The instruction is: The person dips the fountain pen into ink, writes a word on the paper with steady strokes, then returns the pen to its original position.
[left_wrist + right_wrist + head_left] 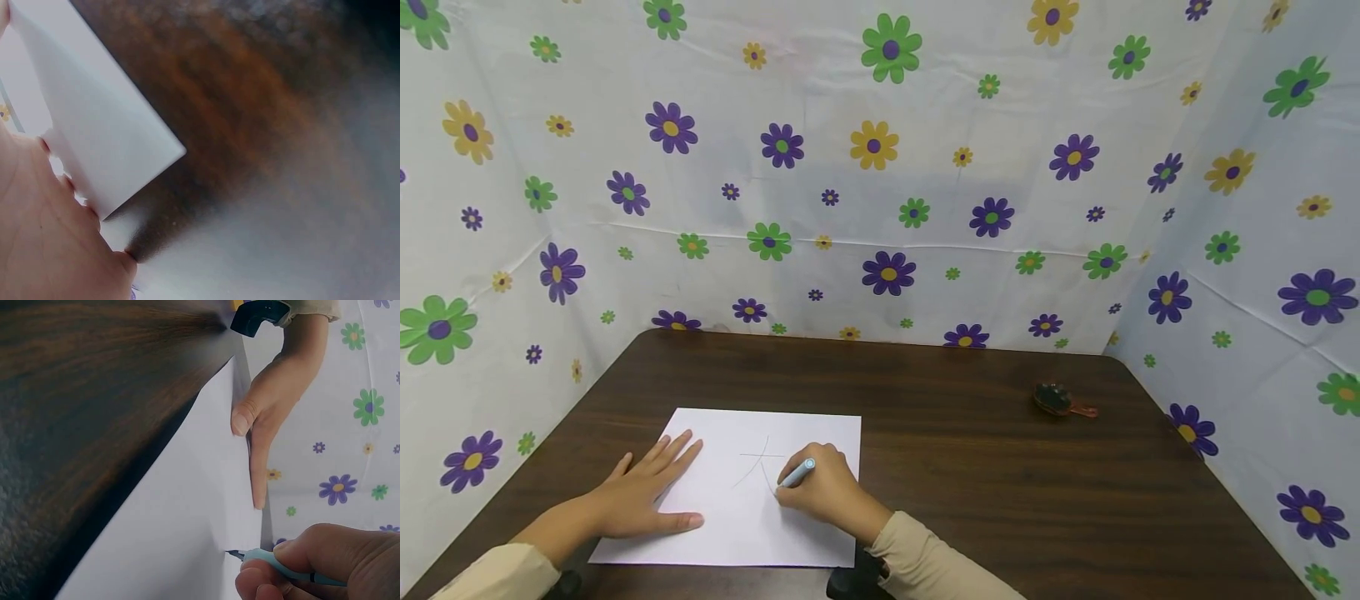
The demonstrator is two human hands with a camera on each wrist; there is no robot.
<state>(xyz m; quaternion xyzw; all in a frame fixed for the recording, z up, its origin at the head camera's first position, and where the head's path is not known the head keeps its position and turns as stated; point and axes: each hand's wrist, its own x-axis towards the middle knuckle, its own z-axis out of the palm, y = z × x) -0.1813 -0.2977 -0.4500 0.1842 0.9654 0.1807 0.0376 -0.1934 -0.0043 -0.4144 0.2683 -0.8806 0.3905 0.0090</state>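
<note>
A white sheet of paper lies on the dark wooden table, with a few thin lines crossing near its upper middle. My right hand pinches a light blue pen between thumb and fingers. In the right wrist view the dark tip of the pen meets the paper. My left hand rests flat on the sheet's left side, fingers and thumb spread. The left wrist view shows the palm of the left hand beside a corner of the paper.
A small dark object with a reddish-brown handle lies at the table's far right. The brown wooden table extends right of the paper. White cloth with printed flowers hangs behind the table and along both sides.
</note>
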